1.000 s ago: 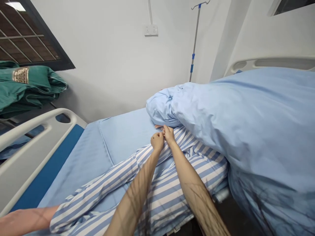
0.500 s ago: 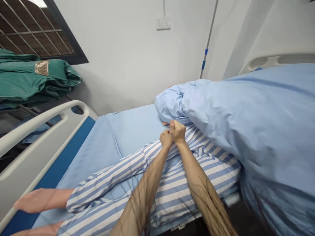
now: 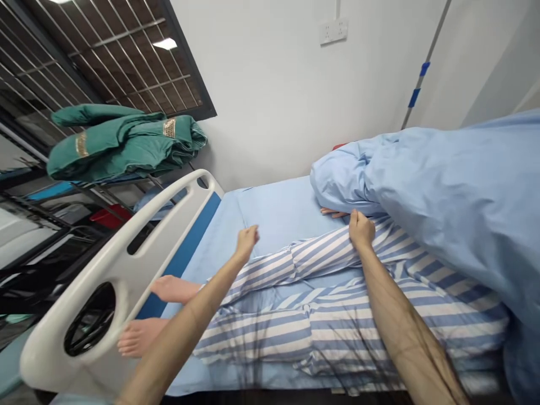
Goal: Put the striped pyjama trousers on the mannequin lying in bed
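Note:
Striped trousers (image 3: 278,332), blue and white, cover the legs of a figure lying on the bed, with bare feet (image 3: 145,336) at the left. My left hand (image 3: 247,243) is closed above the far lower leg, in front of the bed sheet (image 3: 278,208). What it holds, if anything, is hidden. Over the far thigh, my right hand (image 3: 361,229) is closed against the trousers, just left of the bunched blue quilt (image 3: 430,191). Whether cloth is pinched in it I cannot make out. The figure's fingertips (image 3: 333,212) stick out from under the quilt.
A white and blue bed end board (image 3: 169,214) rises beyond the feet. Green folded cloth (image 3: 130,143) lies on a rack under the barred window (image 3: 139,50). A thin pole (image 3: 426,64) stands by the wall, and a socket (image 3: 333,31) is mounted on it.
My hands were together over the far thigh and are now well apart. The left has moved toward the feet; the right stays near the quilt's edge. The view has swung left.

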A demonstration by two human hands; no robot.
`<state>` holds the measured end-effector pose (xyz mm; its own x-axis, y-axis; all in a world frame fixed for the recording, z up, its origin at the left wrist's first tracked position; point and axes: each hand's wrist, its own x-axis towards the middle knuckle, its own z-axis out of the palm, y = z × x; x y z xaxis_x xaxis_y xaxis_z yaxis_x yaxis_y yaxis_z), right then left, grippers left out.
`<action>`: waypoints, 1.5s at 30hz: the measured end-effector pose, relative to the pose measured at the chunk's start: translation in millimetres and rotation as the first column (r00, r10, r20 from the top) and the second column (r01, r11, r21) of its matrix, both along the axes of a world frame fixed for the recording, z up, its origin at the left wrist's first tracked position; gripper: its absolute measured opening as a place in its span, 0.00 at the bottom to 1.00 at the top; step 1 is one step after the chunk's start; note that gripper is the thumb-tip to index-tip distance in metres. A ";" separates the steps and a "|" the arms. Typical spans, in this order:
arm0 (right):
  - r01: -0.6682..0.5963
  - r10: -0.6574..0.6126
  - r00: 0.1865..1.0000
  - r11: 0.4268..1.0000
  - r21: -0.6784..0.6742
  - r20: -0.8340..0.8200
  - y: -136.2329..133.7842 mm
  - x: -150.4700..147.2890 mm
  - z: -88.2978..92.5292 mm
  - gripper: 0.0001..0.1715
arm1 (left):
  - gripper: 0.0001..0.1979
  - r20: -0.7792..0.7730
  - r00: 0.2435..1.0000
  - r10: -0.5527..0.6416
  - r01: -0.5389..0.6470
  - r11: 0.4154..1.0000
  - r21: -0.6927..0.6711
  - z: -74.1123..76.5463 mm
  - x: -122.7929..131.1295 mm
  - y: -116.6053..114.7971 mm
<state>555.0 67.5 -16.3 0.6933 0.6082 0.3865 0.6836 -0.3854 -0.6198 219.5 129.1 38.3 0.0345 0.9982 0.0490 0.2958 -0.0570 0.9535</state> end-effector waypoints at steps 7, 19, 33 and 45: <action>-0.039 0.040 0.999 0.999 -0.018 0.010 -9.0 -0.4 5.3 0.25 | 0.21 -0.544 0.793 0.275 -0.262 0.959 0.104 -67.9 -146.4 -26.4; -0.773 0.775 0.631 0.632 -0.054 0.035 20.7 -336.4 23.9 0.24 | 0.17 -0.580 0.785 0.220 -0.263 0.965 0.010 -65.6 -138.6 -32.9; -0.675 0.695 0.651 0.714 0.187 -0.306 35.6 -351.7 -21.8 0.32 | 0.20 -0.126 0.962 0.242 -0.241 0.970 0.019 -54.1 -93.8 -15.7; -0.775 0.774 0.630 0.631 0.005 -0.061 39.2 -333.6 32.2 0.34 | 0.25 -0.410 0.893 0.186 -0.232 0.971 -0.066 -69.2 -88.9 -22.7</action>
